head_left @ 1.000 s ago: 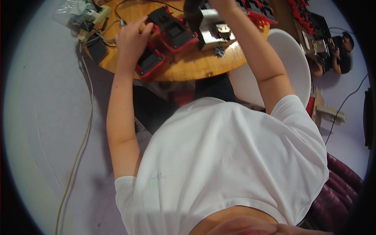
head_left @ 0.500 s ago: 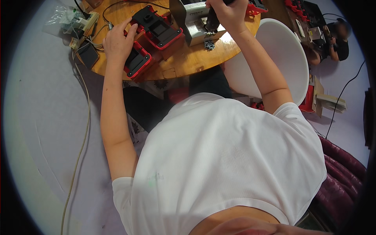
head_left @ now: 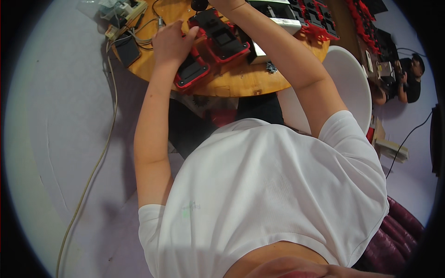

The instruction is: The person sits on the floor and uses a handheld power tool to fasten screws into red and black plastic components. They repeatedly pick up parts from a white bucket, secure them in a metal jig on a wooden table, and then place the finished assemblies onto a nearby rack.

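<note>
My left hand (head_left: 174,42) grips the far end of a red and black casing (head_left: 193,72) near the table's front edge, thumb along its right side; its fingertips are partly hidden. A larger red and black casing (head_left: 225,39), with a rectangular recess, lies just right of it. Above that casing, at the top edge of the view, my right hand (head_left: 227,3) is closed around a dark hand tool, apparently a power screwdriver (head_left: 199,4). The picture's edge cuts off most of the right fingers. A small pile of screws (head_left: 271,68) lies right of the casings.
A metallic box (head_left: 260,54) is partly behind my right forearm. More red and black casings (head_left: 317,21) stand far right. Cables (head_left: 143,39) and a dark flat device (head_left: 126,50) lie left. A white tub (head_left: 347,78) stands beside the table; another person (head_left: 408,78) sits beyond.
My right hand has moved left with the dark tool, from the metallic box to above the larger casing. The left hand stays at the smaller casing. The whole view has shifted slightly.
</note>
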The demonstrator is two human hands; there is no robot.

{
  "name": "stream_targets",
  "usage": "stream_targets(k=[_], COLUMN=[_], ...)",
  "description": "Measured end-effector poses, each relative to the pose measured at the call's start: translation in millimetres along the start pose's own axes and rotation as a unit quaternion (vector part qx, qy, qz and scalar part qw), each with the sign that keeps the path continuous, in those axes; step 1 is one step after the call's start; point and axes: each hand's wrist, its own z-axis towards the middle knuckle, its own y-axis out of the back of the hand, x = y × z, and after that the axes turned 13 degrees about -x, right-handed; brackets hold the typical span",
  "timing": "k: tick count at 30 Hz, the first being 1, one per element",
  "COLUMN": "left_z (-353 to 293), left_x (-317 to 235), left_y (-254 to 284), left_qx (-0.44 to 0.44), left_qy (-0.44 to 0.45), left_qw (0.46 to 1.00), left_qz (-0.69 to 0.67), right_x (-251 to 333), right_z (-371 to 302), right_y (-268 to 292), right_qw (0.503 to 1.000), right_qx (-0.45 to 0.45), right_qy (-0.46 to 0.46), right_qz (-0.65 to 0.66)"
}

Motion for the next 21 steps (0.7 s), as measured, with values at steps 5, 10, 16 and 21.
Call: stream_targets(k=[5,10,16,21], left_z=[-4,3,2,-3], left_x=[-1,-8,-8,-5], left_y=[2,7,7,3], left_qx=[0.022,0.079,0.074,0.012], left_qy=[0.042,0.048,0.051,0.026], left_qw=[0.999,0.995,0.996,0.999], left_qz=[0.018,0.038,0.029,0.015], right_x=[-16,-11,-11,-15], right_z=[-5,0,0,-1], right_y=[-8,-14,-16,-18], right_qw=[0.998,0.990,0.992,0.992], right_qx=[0.016,0.016,0.024,0.039], right_qy=[-0.017,-0.011,-0.025,-0.033], right_qz=[-0.064,-0.143,-0.122,-0.113])
